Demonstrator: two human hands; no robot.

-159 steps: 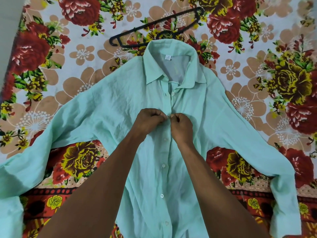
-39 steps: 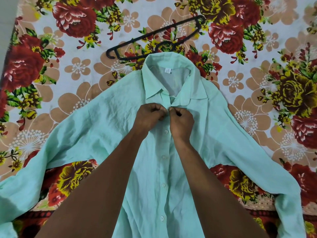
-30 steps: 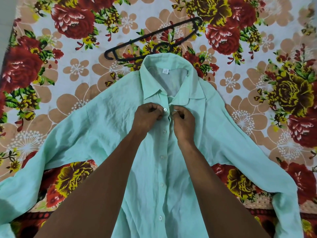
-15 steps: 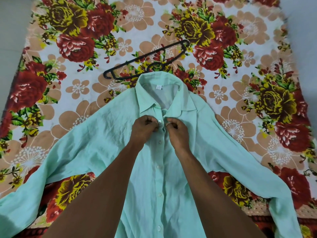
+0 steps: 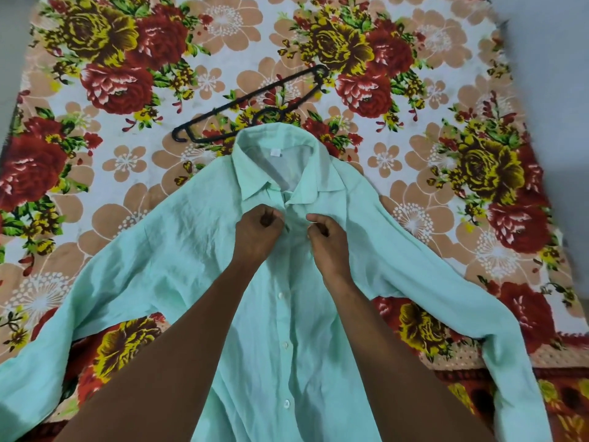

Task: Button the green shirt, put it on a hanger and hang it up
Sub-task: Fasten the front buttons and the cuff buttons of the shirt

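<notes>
The light green shirt [image 5: 178, 250] lies face up on the flowered bedsheet, sleeves spread to both sides, collar toward the far end. White buttons run down its front, fastened below my hands. My left hand [image 5: 256, 232] pinches the left placket edge just under the collar. My right hand [image 5: 328, 240] pinches the right edge, a short gap away. A black plastic hanger [image 5: 251, 103] lies flat on the sheet just beyond the collar, its hook partly under the collar's rim.
The flowered bedsheet [image 5: 127, 90] covers the whole bed. Grey floor or wall shows along the left edge and at the top right corner [image 5: 557, 59]. The right sleeve's cuff [image 5: 510, 393] reaches toward the near right edge.
My hands have worked up the placket from the chest to just under the collar. In the last half second they drew slightly apart, and the view tilted to show more of the bed.
</notes>
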